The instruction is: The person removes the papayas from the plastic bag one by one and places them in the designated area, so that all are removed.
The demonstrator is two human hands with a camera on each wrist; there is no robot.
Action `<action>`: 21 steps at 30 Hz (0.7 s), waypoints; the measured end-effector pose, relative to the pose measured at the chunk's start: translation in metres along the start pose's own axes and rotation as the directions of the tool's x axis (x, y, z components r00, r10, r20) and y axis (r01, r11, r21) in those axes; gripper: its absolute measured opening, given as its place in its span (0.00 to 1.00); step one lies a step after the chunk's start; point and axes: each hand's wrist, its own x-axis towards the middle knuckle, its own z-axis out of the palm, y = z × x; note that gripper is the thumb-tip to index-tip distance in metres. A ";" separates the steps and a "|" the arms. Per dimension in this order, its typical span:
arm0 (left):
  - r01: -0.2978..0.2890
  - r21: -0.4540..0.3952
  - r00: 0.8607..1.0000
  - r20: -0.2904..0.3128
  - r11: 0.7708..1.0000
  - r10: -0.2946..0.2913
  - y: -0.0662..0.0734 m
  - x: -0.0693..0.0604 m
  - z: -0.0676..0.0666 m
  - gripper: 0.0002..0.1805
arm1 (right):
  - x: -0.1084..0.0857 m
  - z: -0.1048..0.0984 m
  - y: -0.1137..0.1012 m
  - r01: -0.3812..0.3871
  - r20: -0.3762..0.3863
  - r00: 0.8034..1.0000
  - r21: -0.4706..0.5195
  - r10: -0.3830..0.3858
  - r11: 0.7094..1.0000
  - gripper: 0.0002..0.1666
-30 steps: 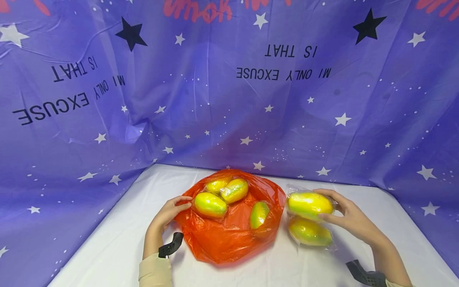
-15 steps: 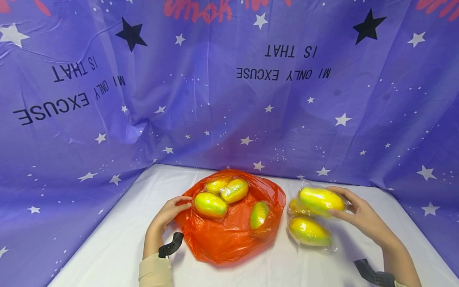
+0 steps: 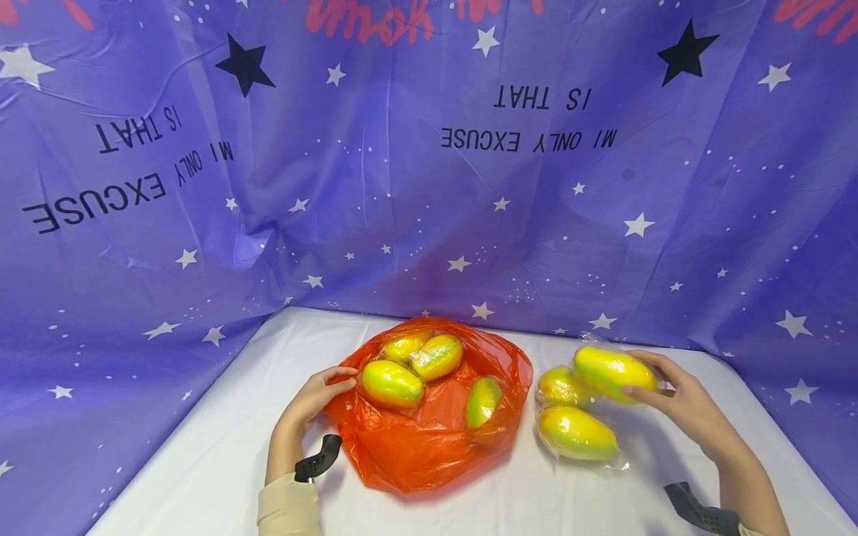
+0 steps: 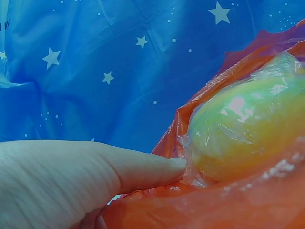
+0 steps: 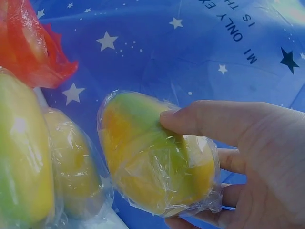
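The right hand (image 3: 684, 402) has shifted rightward, carrying a wrapped fruit (image 3: 615, 374) away from the red bag (image 3: 429, 465); the left hand (image 3: 318, 394) has stayed at the bag's rim. From the head, two loose fruits (image 3: 578, 433) lie between bag and held fruit, four more fruits (image 3: 392, 384) sit in the bag, and white tabletop (image 3: 536, 506) stretches toward the front.

The left wrist view shows the thumb extended over the rim, pinching it against mostly hidden fingers.

The right wrist view shows thumb atop the held fruit, fingers around its far side.
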 end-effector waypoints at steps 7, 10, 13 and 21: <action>-0.006 0.003 1.000 0.000 1.000 0.006 0.000 -0.001 0.000 0.20 | -0.002 -0.003 0.002 -0.045 -0.004 0.999 -0.026 0.045 0.999 0.37; -0.005 0.002 1.000 0.000 1.000 0.005 0.000 -0.001 0.000 0.20 | -0.003 -0.005 0.003 -0.055 -0.018 0.998 -0.041 0.055 0.998 0.37; -0.004 -0.005 1.000 0.002 1.000 0.004 0.000 -0.001 0.000 0.20 | -0.004 -0.008 0.005 -0.074 -0.030 0.997 -0.041 0.073 0.996 0.38; -0.002 -0.008 1.000 0.005 1.000 0.002 0.001 -0.001 0.000 0.20 | -0.003 -0.011 0.014 -0.196 -0.014 0.980 0.016 0.196 0.980 0.45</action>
